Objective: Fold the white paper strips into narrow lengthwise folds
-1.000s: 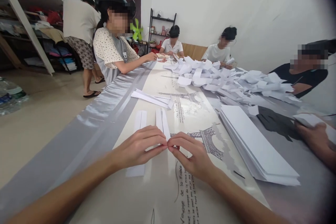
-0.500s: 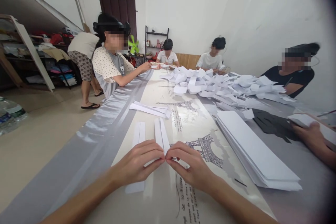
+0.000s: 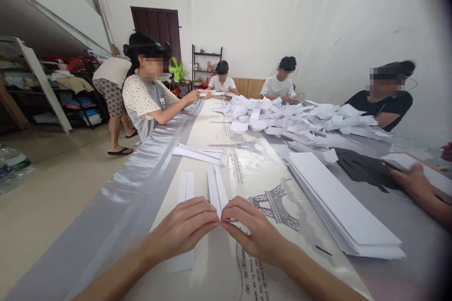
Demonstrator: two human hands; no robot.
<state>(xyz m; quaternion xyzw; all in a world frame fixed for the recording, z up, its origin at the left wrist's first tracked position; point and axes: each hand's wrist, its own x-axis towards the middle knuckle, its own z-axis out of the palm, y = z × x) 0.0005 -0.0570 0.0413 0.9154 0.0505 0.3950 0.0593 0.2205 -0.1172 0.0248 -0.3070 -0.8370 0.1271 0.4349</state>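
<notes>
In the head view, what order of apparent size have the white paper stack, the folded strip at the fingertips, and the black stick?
Largest first:
White paper stack
Folded strip
Black stick

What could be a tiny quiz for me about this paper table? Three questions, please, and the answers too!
1. What does the drawing beside the right hand show?
A) A windmill
B) The Eiffel Tower
C) A bridge

2. True or false: the neat stack of white paper sheets lies to the right of the right hand.

3. What do the left hand and right hand pinch?

Key:
1. B
2. True
3. A folded white paper strip
</notes>
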